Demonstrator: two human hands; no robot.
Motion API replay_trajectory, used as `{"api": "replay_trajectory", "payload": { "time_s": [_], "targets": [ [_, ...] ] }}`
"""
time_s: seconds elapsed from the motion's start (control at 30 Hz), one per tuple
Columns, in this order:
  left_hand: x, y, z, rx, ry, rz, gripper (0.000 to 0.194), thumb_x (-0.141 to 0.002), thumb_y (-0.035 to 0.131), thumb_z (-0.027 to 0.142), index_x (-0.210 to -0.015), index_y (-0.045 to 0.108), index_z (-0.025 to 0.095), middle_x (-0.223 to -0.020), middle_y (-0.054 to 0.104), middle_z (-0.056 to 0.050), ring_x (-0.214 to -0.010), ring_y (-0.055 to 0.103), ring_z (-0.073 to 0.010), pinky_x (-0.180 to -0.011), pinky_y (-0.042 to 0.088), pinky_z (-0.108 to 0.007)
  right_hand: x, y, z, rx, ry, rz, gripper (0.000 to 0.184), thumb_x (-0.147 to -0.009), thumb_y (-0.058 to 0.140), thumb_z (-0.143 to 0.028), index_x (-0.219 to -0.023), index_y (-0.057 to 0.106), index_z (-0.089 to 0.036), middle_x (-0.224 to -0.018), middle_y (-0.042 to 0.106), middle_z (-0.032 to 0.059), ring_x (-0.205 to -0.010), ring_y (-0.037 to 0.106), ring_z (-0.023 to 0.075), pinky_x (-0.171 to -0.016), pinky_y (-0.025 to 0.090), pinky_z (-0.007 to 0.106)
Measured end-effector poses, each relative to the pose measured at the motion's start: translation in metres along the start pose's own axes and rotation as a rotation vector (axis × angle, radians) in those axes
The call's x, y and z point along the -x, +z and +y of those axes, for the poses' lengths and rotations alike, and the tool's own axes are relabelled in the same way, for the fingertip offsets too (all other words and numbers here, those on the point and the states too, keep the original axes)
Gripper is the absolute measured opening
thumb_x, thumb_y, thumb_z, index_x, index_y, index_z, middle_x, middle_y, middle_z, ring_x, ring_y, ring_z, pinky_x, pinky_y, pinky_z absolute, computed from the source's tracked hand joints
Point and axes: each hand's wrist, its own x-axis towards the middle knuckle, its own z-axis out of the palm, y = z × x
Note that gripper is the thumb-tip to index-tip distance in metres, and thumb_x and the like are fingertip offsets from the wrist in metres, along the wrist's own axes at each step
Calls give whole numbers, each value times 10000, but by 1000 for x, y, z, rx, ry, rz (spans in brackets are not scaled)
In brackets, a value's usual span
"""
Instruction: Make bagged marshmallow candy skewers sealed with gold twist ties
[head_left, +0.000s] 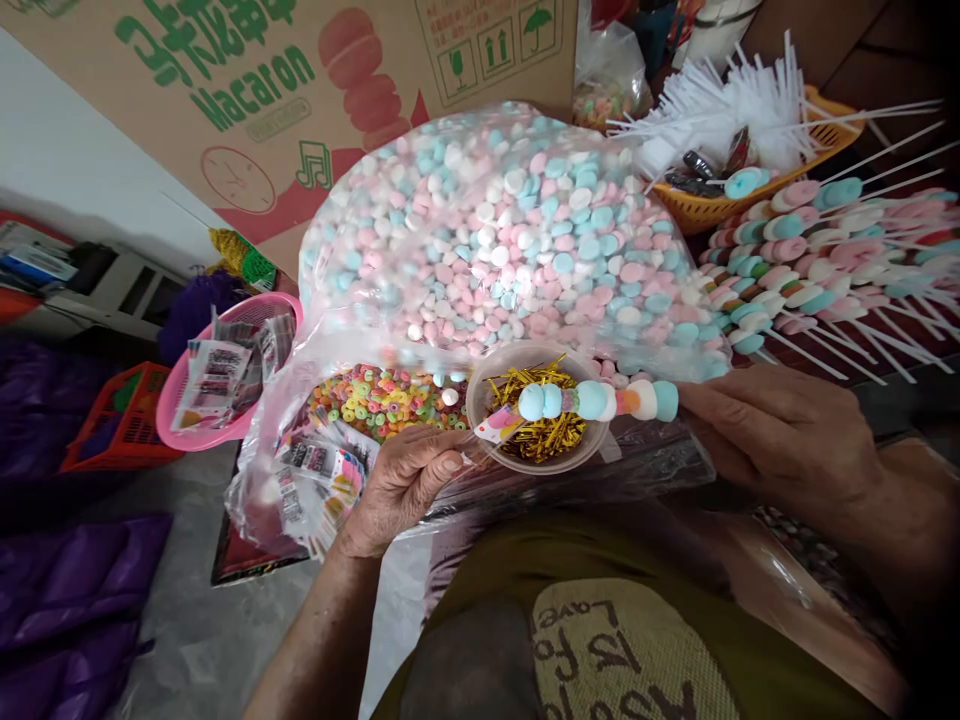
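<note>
My right hand point(780, 440) is closed on the end of a candy skewer point(600, 401) of blue, white and pink marshmallow pieces, held level over a clear plastic bowl point(592, 455) of gold twist ties point(540, 435). My left hand point(401, 485) is pinched on a small printed label point(496, 426) at the skewer's other end, beside the bowl. A large clear bag of pastel marshmallows point(502, 230) lies just behind. An open bag of coloured cereal rings point(379, 400) sits to the left of the bowl.
Finished skewers point(810, 260) lie stacked at the right. An orange basket point(712, 210) holds white sticks. A pink basket point(225, 375) of printed sachets and a red crate point(120, 420) stand at the left. A Macaron cardboard box point(262, 90) stands behind. Loose sachets point(322, 480) lie near my left hand.
</note>
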Motion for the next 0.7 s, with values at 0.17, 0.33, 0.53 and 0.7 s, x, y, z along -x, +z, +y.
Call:
{"api": "replay_trajectory", "payload": {
  "time_s": [0.17, 0.33, 0.53, 0.7],
  "targets": [
    [1, 4, 3, 120, -81, 30, 227, -907, 521, 348, -964, 724, 264, -842, 748, -53, -709, 679, -159, -673, 530, -273, -1, 0, -6, 50, 64, 23, 459, -846, 521, -136, -1278, 470, -284, -825, 680, 68, -729, 652, 242, -646, 513, 373],
    [6, 6, 3, 248, -229, 7, 281, -906, 505, 397, -931, 735, 238, -851, 749, -48, -634, 661, -149, -627, 540, -268, 0, 4, -5, 10, -31, 6, 427, -839, 513, -103, -1242, 473, -238, -768, 664, 62, -656, 617, 215, -588, 487, 346],
    [4, 4, 1, 211, -253, -1, 265, -902, 523, 368, -947, 732, 211, -923, 753, -79, -774, 705, -187, -738, 559, -313, 1, -1, 9, -11, -257, -48, 287, -837, 554, -117, -1110, 554, -206, -823, 660, 72, -717, 596, 200, -664, 468, 351],
    [-12, 6, 7, 129, -163, -185, 336, -852, 589, 432, -1026, 712, 172, -875, 749, -100, -743, 702, -183, -653, 532, -253, -14, 0, 3, -227, -202, -267, 182, -890, 431, -103, -976, 577, -166, -729, 625, 47, -640, 556, 165, -568, 404, 278]
  ]
}}
